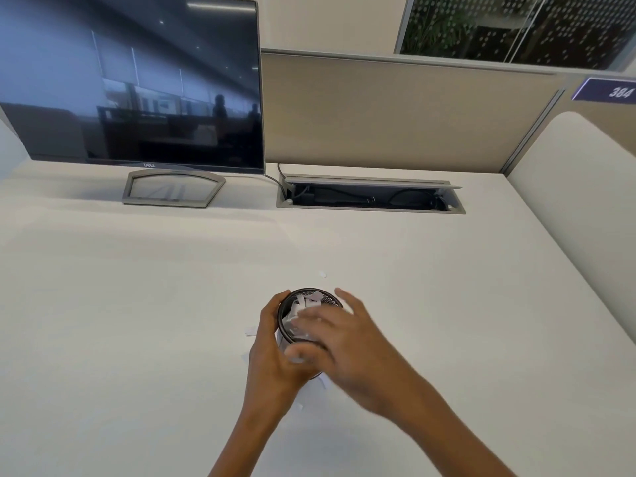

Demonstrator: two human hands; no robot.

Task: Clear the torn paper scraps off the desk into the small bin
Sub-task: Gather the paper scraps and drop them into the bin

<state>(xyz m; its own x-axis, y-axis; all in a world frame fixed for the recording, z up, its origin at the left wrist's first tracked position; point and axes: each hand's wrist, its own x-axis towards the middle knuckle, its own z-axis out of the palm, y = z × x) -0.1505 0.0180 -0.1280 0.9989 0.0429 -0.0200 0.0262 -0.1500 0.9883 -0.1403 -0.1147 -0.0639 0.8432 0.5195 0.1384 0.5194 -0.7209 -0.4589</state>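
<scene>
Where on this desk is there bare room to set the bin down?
Bare patches: left, between the monitor stand and the left hand; right, between the cable tray and the right hand. Crowded: loose white paper scraps around the black mesh bin.

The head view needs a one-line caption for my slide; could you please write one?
Left hand grips the small mesh bin while the right hand hovers over its paper-filled mouth; stray scraps lie on the desk.

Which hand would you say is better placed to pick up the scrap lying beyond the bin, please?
Right, probably: the left hand grips the bin, while the right hand hovers over it, nearer the scrap.
</scene>
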